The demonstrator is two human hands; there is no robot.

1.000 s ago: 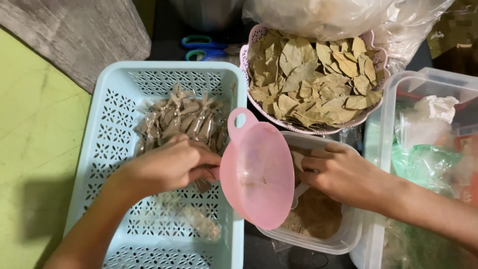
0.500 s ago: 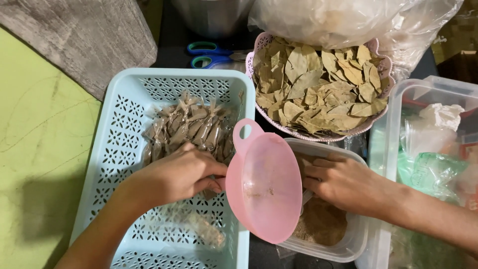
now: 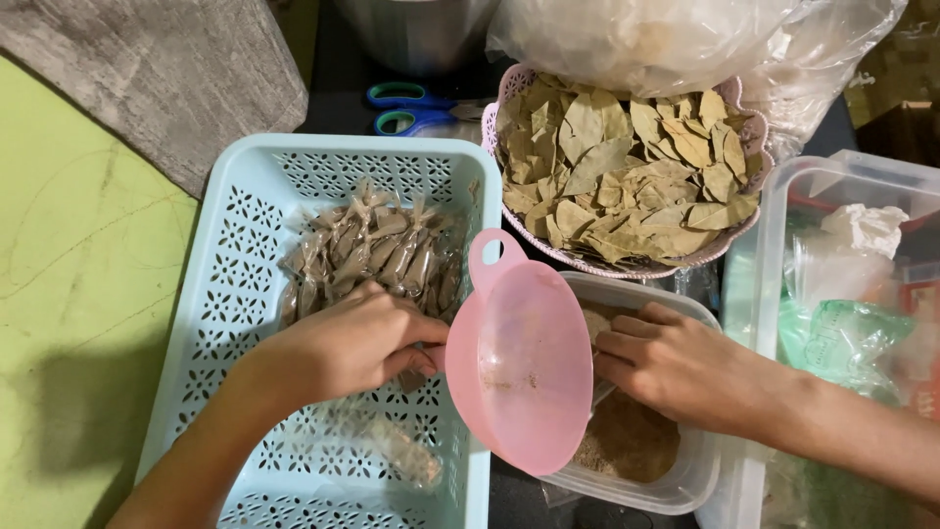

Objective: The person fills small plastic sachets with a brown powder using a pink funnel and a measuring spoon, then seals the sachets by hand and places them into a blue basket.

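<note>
Holding the pink funnel (image 3: 524, 367) tilted between both hands: left hand (image 3: 343, 343) pinches its narrow end over the light-blue perforated basket (image 3: 245, 196), fingers closed. My right hand (image 3: 676, 367) rests at the funnel's rim over the clear tub of brown powder (image 3: 636, 451); grip there unclear. Small filled packets (image 3: 372, 255) sit piled in the basket. Bowl of dried bay leaves (image 3: 627, 176) beyond.

Home kitchen, dried bay leaves (image 3: 627, 167), metal pot (image 3: 416, 34), spice tub (image 3: 676, 480)

A perforated pale-blue plastic basket (image 3: 245, 294) sat left of a clear plastic tub (image 3: 685, 480); a pink scalloped bowl (image 3: 744, 137) stood behind.
</note>
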